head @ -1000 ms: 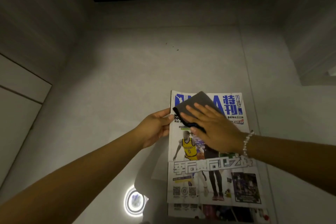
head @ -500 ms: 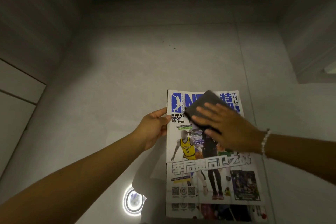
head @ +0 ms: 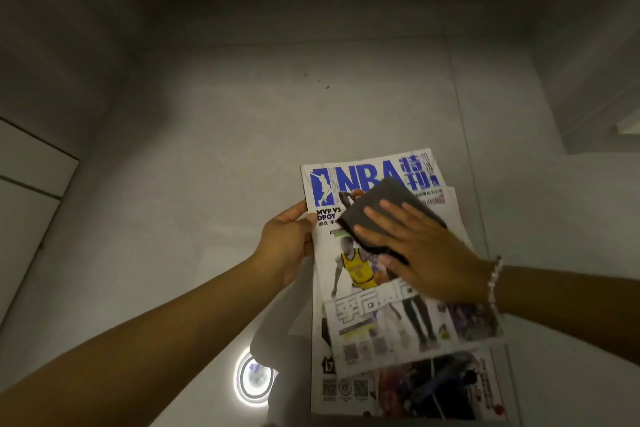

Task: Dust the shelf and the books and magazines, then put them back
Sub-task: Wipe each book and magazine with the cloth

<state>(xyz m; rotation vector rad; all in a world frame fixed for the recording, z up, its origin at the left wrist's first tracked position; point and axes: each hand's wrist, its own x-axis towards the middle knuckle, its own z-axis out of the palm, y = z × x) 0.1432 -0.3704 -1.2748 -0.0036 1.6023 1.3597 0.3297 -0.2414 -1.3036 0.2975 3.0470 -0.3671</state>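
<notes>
Wiping a magazine cover over a grey floor

The left hand (head: 289, 243) pinches the magazine's (head: 377, 274) left edge, thumb on the cover; the right hand (head: 424, 253), fingers straight and slightly spread, presses a dark cloth (head: 388, 204) flat against its upper half.

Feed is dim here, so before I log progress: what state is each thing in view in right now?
NBA magazine: closed, cover up, on top of another magazine.
Lower magazine: mostly covered, bottom edge showing.
Dark cloth: pressed flat on the cover.
Right hand: fingers straight, pressing the cloth.
Left hand: holding the NBA magazine's left edge.
Bead bracelet: on the right wrist.
</notes>
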